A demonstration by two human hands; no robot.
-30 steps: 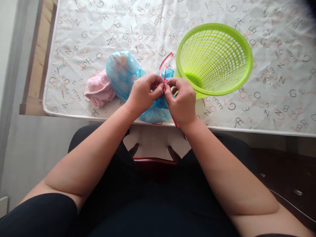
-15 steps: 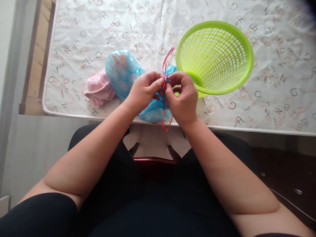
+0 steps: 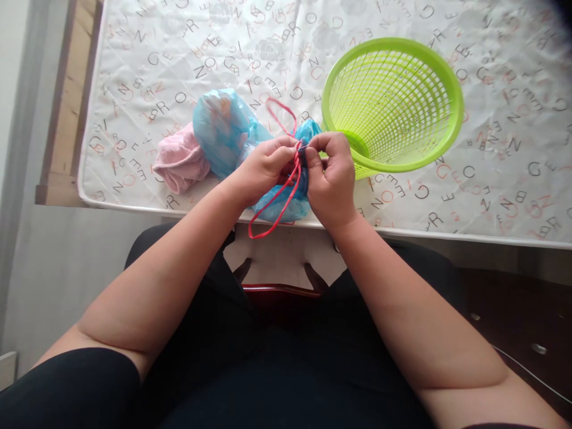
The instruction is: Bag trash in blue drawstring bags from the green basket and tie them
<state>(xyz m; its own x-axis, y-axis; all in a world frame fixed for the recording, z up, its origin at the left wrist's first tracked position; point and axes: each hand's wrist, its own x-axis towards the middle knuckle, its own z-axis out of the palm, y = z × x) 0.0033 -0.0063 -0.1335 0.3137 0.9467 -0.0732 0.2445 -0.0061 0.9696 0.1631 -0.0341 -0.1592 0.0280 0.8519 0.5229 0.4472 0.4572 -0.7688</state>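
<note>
My left hand point(image 3: 270, 164) is closed in a pinch on a red string point(image 3: 277, 223). One loop of the string stands up past the fingers, and another hangs over the bed-like edge. Right beside it, my right hand point(image 3: 331, 179) pinches a small dark blue bit at the knot, which looks like a twisted part of the blue plastic bag point(image 3: 283, 205); the fingers hide most of it. More thin blue plastic, a filled blue bag point(image 3: 221, 128) with something pale and orange inside, lies left of my hands.
A pink cloth point(image 3: 181, 161) lies bunched at the left. To the right, a lime-green mesh basket point(image 3: 456, 113) rests on its side, close to my right hand. Everything lies on a white letter-printed padded surface point(image 3: 491, 196). Below its front edge is a red-edged chair seat point(image 3: 281, 288).
The string's loops have swung left and spread wider, both above and below my hands. My fingers have shifted slightly around the knot. The basket, cloth and bags stay in place.
</note>
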